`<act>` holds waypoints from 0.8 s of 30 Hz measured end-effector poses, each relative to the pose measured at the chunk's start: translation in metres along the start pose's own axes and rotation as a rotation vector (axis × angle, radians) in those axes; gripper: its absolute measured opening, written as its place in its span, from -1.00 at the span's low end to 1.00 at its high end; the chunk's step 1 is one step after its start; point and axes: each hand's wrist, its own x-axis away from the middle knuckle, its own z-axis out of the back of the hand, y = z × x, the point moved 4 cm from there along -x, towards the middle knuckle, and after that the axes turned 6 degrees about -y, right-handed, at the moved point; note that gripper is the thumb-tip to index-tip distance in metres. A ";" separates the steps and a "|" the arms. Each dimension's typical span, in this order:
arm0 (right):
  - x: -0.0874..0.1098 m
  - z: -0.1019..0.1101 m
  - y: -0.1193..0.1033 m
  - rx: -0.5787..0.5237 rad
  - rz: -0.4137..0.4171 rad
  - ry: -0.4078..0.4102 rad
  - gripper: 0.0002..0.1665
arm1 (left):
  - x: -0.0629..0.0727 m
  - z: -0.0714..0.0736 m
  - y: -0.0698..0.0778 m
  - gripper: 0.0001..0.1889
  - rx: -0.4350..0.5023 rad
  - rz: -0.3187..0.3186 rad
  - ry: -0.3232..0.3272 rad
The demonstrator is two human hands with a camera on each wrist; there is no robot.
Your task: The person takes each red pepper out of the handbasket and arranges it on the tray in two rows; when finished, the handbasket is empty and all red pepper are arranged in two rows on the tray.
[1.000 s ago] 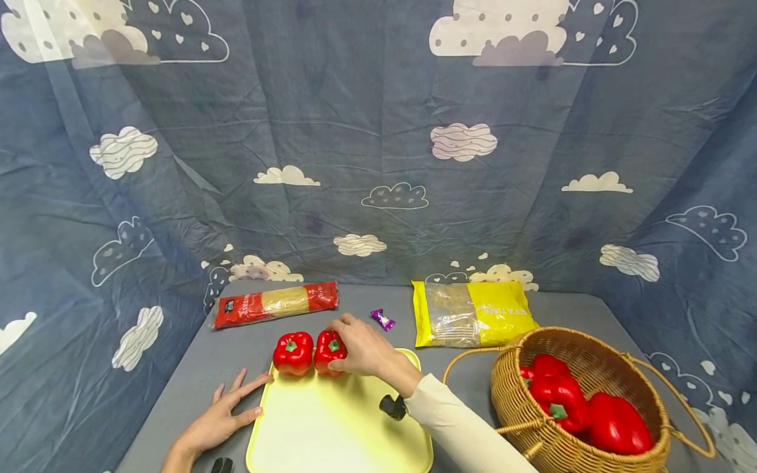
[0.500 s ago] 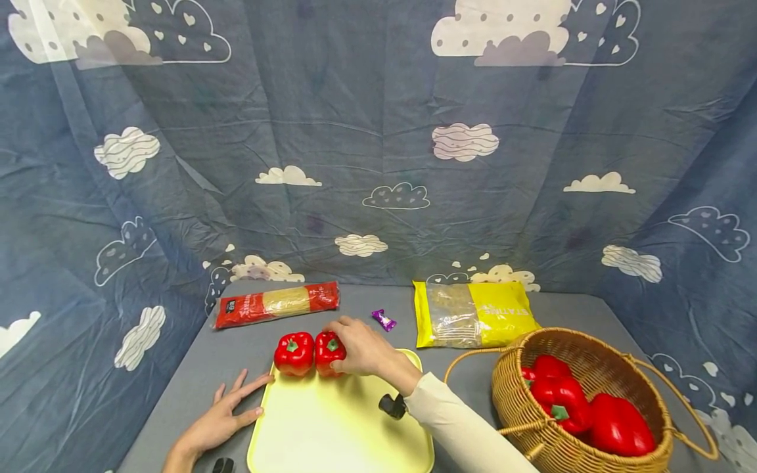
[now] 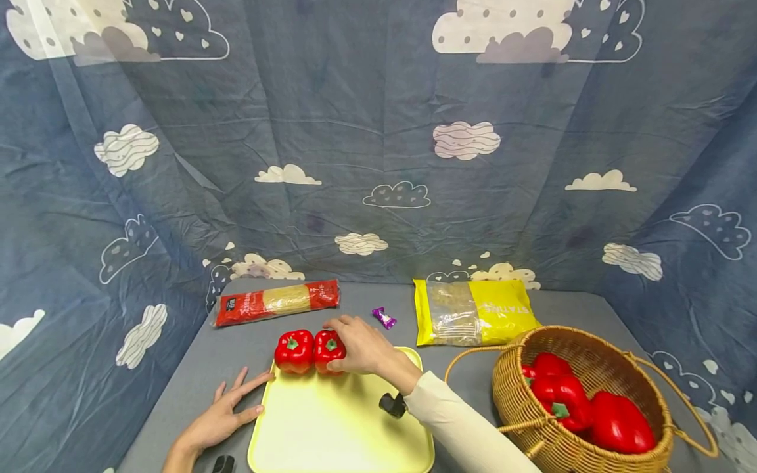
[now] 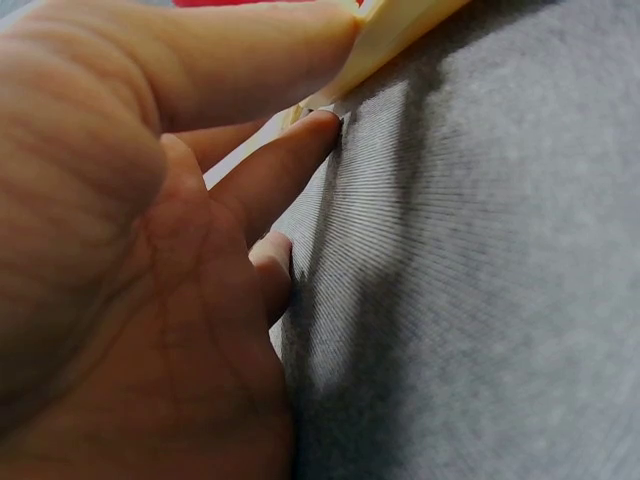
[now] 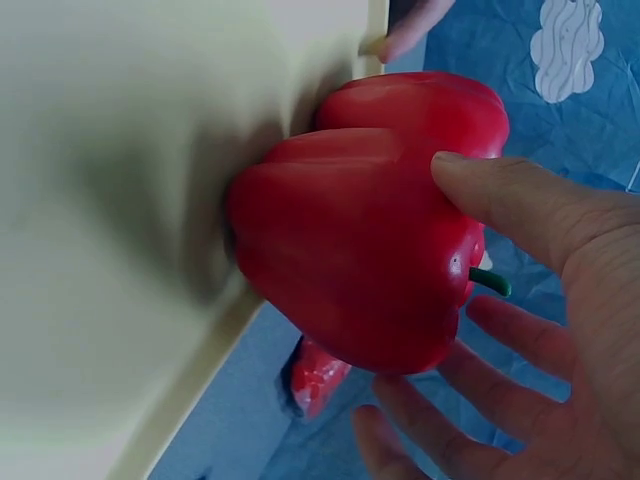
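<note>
Two red bell peppers with green stems stand side by side at the far left corner of a pale yellow tray point(image 3: 337, 424). My right hand point(image 3: 365, 351) grips the right-hand bell pepper point(image 3: 324, 349), thumb on its near side and fingers around its far side. In the right wrist view this bell pepper point(image 5: 340, 250) partly covers its neighbour. The left bell pepper point(image 3: 294, 353) sits close against it. At the tray's left edge lies my left hand point(image 3: 215, 420), fingers spread and extended, with fingertips point(image 4: 325, 120) right at the rim in the left wrist view.
A wicker basket point(image 3: 514, 401) holding several red bell peppers stands at the right. Behind the tray lie a red noodle packet point(image 3: 278, 303), a purple wrapped candy point(image 3: 384, 318) and a yellow bag point(image 3: 503, 312). A cloud-print cloth point(image 3: 331, 118) hangs around the table.
The right-hand bell pepper has shifted slightly left with my right hand, narrowing the gap to the other bell pepper. My left hand stays at the tray's edge.
</note>
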 end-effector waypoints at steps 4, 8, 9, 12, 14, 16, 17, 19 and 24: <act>0.001 0.002 0.000 0.015 -0.012 0.002 -0.18 | 0.000 0.000 0.000 -0.34 -0.006 0.001 0.000; 0.004 0.008 -0.003 0.018 0.013 0.027 -0.20 | 0.000 0.000 0.000 -0.34 -0.003 -0.007 -0.006; 0.005 0.011 -0.004 0.019 0.022 0.038 -0.21 | 0.000 0.000 0.000 -0.34 0.002 -0.011 -0.008; 0.008 0.020 -0.007 0.025 0.050 0.072 -0.22 | 0.000 0.001 -0.001 -0.33 0.012 -0.021 -0.011; 0.011 0.027 -0.010 0.023 0.062 0.093 -0.24 | 0.000 0.002 -0.001 -0.33 0.016 -0.027 -0.013; 0.015 0.033 -0.012 0.012 0.073 0.110 -0.26 | -0.001 0.002 0.000 -0.33 0.018 -0.026 -0.016; 0.018 0.036 -0.013 -0.001 0.078 0.119 -0.27 | -0.001 0.001 0.000 -0.33 0.017 -0.023 -0.018; 0.025 0.041 -0.013 -0.038 0.081 0.139 -0.29 | -0.001 0.001 -0.001 -0.33 0.015 -0.016 -0.020; 0.047 0.050 -0.012 -0.130 0.066 0.195 -0.34 | 0.000 0.000 -0.003 -0.33 0.015 -0.005 -0.018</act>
